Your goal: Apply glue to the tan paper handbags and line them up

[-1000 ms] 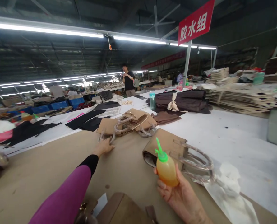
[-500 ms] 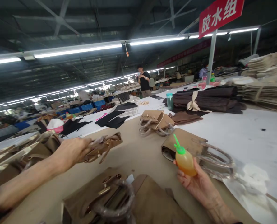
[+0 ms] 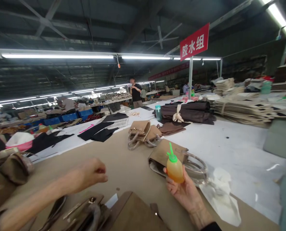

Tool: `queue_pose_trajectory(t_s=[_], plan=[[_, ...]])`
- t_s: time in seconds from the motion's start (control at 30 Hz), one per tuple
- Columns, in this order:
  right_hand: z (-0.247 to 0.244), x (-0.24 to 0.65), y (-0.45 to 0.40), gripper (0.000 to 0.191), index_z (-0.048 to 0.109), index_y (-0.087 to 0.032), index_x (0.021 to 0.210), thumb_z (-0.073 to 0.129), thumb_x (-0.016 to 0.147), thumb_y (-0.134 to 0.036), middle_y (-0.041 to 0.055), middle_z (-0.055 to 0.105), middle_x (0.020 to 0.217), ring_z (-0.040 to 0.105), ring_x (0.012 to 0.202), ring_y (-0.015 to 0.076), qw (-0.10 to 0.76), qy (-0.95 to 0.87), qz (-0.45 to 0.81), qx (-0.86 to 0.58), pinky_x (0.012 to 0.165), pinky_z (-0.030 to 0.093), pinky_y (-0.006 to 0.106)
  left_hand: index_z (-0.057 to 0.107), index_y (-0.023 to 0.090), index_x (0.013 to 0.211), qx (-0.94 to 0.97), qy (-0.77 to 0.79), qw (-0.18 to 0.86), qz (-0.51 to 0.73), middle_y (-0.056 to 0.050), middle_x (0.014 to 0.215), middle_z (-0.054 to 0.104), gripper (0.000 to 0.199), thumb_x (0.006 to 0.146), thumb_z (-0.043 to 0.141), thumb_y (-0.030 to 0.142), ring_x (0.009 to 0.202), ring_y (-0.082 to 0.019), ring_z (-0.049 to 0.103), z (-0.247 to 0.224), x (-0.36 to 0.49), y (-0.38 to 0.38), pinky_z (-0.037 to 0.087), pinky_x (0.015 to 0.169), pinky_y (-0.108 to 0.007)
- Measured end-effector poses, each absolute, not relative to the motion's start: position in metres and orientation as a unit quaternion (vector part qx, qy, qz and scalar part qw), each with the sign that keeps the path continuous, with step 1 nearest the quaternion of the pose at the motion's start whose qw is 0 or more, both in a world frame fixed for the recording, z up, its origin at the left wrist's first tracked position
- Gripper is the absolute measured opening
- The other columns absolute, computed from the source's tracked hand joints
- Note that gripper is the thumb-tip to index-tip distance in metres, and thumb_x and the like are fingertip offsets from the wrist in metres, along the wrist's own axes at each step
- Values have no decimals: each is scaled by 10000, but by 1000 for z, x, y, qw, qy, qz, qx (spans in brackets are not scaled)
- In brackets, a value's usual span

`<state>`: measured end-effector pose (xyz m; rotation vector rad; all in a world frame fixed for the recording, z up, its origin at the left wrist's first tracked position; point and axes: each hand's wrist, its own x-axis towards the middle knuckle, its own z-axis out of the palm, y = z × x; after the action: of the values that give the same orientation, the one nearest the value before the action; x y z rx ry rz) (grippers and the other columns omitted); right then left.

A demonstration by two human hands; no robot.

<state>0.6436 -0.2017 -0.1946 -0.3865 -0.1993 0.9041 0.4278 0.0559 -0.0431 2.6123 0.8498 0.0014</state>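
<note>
A stretch of brown table [image 3: 123,163], bordered on its far side by a white surface [image 3: 231,147], is spanned between the blurred, curled left hand [image 3: 92,173], whose grip cannot be told, and the right hand [image 3: 181,194]. One green-nozzled, translucent bottle [image 3: 175,171], partly filled with amber liquid, is held in the right hand, before one brown bag [image 3: 160,152].
</note>
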Motion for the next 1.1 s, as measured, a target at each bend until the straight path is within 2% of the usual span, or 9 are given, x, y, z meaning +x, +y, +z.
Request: queue_pose_trajectory(t_s=[0.03,0.1,0.2,0.33,0.43,0.6,0.73,0.9,1.1], plan=[[-196,645,-203,387,686,-138,973,782,739,-430,139,706,907,528,546,109,877,-96,433,-186,508,441,210,668,197,614,955,236,171,-47,-4,581,632,228,689,642,411,592,-198,581,-46,461,55,385,529,-274],[-200,648,-204,385,684,-148,982,764,754,-448,130,704,905,523,538,104,877,-99,432,-187,518,446,214,692,187,746,966,203,153,-42,-42,773,690,172,688,648,343,778,-243,632,-60,534,59,455,678,-294],[-203,650,-203,366,689,-170,966,759,756,-462,115,703,890,513,528,100,880,-97,426,-188,514,440,211,586,164,1181,975,192,114,-2,-136,1253,584,587,610,706,231,1182,-312,502,-95,626,79,380,980,-345],[-202,652,-202,395,698,-185,953,768,729,-502,108,698,876,475,497,86,881,-94,423,-189,499,425,209,247,109,1447,972,220,79,12,-223,1352,478,921,656,681,290,1273,-360,408,-149,679,114,298,1047,-427],[-197,653,-204,387,700,-198,943,746,740,-525,89,689,853,441,483,79,886,-99,413,-185,477,402,198,192,128,1473,973,219,70,-1,-208,1253,561,903,713,641,317,1226,-369,464,-181,684,122,284,1044,-460],[-195,652,-207,395,704,-172,929,760,734,-510,100,688,839,468,503,84,894,-71,411,-163,492,406,194,122,246,1493,983,164,84,-14,-138,1258,561,779,829,525,305,1147,-299,552,-202,705,89,390,953,-366],[-198,652,-205,386,715,-152,923,771,735,-485,125,697,828,487,502,86,896,-46,412,-157,496,406,191,348,289,1418,984,144,92,-46,-126,1245,576,537,893,452,257,1146,-300,555,-200,736,60,401,945,-399],[-198,656,-204,428,738,-141,854,823,653,-509,114,698,809,509,508,94,899,-34,410,-151,474,395,184,536,173,1225,971,196,114,-75,-101,1162,610,385,887,547,357,1021,-226,598,-199,746,51,481,882,-437],[-194,656,-209,409,728,-154,863,818,665,-499,114,700,831,510,522,98,905,-40,398,-144,474,388,181,627,150,1023,946,299,119,26,-95,1063,649,295,820,620,365,1005,-239,597,-167,707,67,466,860,-421]])
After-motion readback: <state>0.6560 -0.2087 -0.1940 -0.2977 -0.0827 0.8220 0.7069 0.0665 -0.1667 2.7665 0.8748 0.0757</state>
